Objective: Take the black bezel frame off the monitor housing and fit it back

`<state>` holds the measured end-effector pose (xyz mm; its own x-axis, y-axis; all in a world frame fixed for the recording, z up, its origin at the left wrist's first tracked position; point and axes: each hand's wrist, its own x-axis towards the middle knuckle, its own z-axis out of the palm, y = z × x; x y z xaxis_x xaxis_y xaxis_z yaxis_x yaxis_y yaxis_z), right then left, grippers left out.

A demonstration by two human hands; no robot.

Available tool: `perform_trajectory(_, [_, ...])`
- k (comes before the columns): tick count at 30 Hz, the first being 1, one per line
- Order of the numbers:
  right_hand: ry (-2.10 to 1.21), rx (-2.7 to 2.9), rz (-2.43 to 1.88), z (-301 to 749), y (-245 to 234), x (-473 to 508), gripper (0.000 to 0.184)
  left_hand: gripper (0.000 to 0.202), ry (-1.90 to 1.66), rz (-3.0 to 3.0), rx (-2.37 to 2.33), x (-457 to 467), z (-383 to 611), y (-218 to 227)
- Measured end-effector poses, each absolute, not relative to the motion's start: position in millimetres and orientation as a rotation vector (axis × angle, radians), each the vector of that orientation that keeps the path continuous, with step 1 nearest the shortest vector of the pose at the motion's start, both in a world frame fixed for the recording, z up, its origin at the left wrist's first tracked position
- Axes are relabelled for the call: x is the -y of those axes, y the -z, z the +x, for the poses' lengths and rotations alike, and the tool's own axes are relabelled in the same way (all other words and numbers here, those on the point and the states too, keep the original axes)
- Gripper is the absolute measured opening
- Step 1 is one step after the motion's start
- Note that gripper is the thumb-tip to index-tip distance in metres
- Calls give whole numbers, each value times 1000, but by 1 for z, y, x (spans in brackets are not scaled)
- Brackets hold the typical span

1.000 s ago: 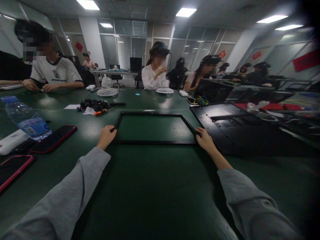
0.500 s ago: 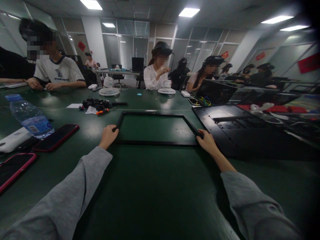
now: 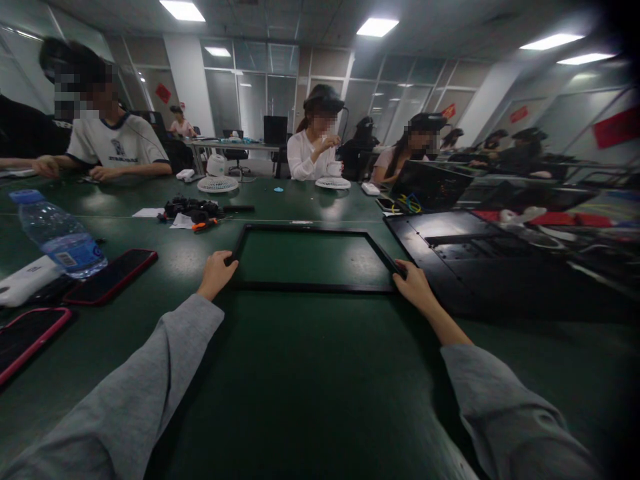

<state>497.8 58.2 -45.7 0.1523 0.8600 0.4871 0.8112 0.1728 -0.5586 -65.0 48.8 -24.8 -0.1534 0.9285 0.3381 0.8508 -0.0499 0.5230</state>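
Note:
A thin black rectangular frame (image 3: 313, 287), like a monitor bezel, lies on or just above the green table (image 3: 310, 373); I cannot tell whether it touches. Its open middle shows the tabletop. My left hand (image 3: 217, 273) is closed on the frame's left side, thumb on top, the other fingers mostly hidden. On the right side, my right hand (image 3: 413, 283) grips it in the same way. Just beyond my right hand lies a large black panel (image 3: 500, 273), like the back of a screen.
On the left are a water bottle (image 3: 63, 243), a red-edged phone (image 3: 113, 277) and another phone (image 3: 30, 340). Dark tools and cables (image 3: 190, 210) lie beyond the frame. Farther back stand white fans (image 3: 218, 184) and a black screen (image 3: 433, 185). Several people (image 3: 315, 150) sit around.
My hands and the black frame hold almost the same position. Across the table at the left, a person's hand has shifted leftward, away from their other hand.

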Motion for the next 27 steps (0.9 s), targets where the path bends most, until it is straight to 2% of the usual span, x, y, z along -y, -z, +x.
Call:
perform_trajectory(12, [24,1616,-1644,504,49,-62,50,37,-952,1978,-2126,-46,-62,21])
perform_trajectory(27, [-93,1575,-1588,507,51,-63,48,35,-994,1957,-2110,-47,-62,22])
